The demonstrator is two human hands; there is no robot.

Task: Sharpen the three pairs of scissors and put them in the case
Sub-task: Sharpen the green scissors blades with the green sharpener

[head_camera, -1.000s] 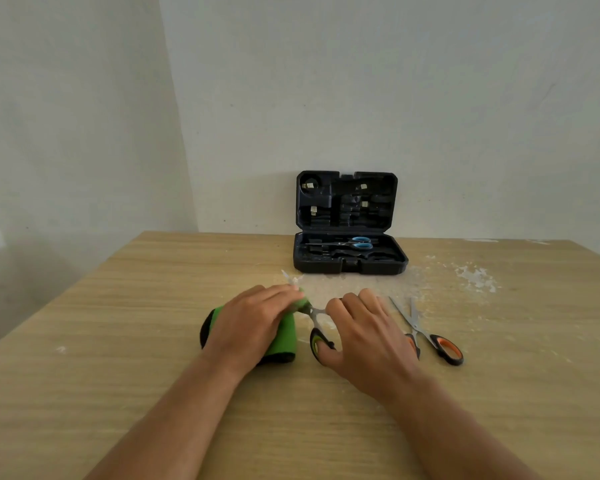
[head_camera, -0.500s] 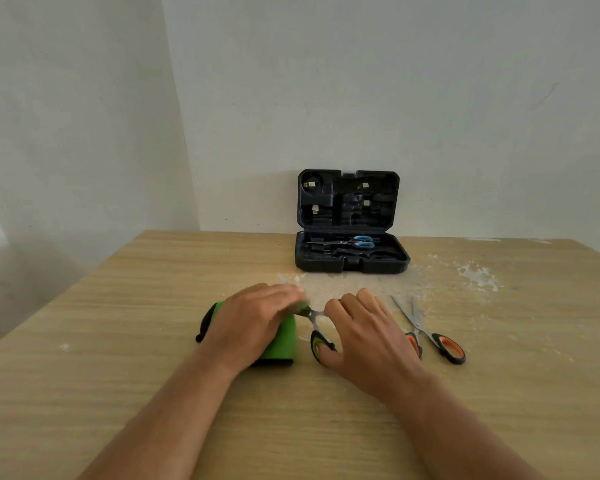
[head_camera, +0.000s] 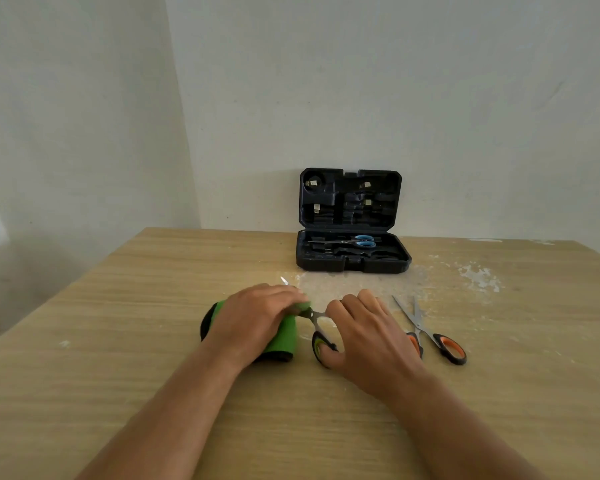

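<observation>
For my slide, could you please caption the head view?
Left hand steadies sharpener; right hand draws scissors through.

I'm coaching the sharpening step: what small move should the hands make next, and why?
Probably draw the green-handled scissors back through the green sharpener: the right hand grips their handle, the left hand holds the sharpener down, and the blade tip pokes out beyond it.

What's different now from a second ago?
Very little. The blade tip of the green scissors pokes out beyond the left hand much as before. That hand still presses the green sharpener; the right hand still holds the scissors. Orange scissors and case unmoved.
</observation>
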